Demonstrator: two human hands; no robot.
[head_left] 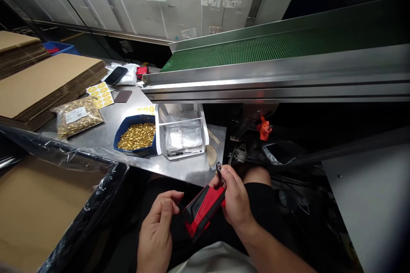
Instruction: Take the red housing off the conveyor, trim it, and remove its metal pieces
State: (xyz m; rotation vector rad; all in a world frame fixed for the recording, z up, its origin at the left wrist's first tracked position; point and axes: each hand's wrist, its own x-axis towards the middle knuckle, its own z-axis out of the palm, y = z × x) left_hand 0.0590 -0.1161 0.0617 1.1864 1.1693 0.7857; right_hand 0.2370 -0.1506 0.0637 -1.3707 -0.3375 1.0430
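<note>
"While I log this from a distance through the head view, give me counts."

"Two hands, one person. Right hand (237, 198): closed, gripping one red-and-black device (205, 208), with its thumb and fingers on one small metal piece (219, 172) at the device's upper end. Left hand (156, 230): partly open, fingers loosely bent, near the device's lower left end; I see nothing held in it."

"Landmark?"

"I take the white tray (205, 134), one of it. Relative to that, the device is on the near side, slightly right, just past the near edge of the metal table (179, 171)."

"Contents of the tray?"

"Clear plastic bags (184, 134), overlapped, so I cannot count them; one black pen (175, 154) at the front."

"Left of the tray?"

"Directly beside it, one blue bin (137, 118) of gold-coloured pieces (136, 136), too many to count. Farther left, one filled bag (91, 115) with one white label (76, 115). Beyond and left: one dark card (123, 96), one phone (116, 76), one sheet of yellow stickers (101, 95); farthest left, two cardboard stacks (48, 79)."

"Right of it and behind?"

"Just right, one beige rounded piece (211, 155). Behind and to the right, one green conveyor (230, 49). Below that, right of the tray, one orange fitting (264, 129)."
</note>
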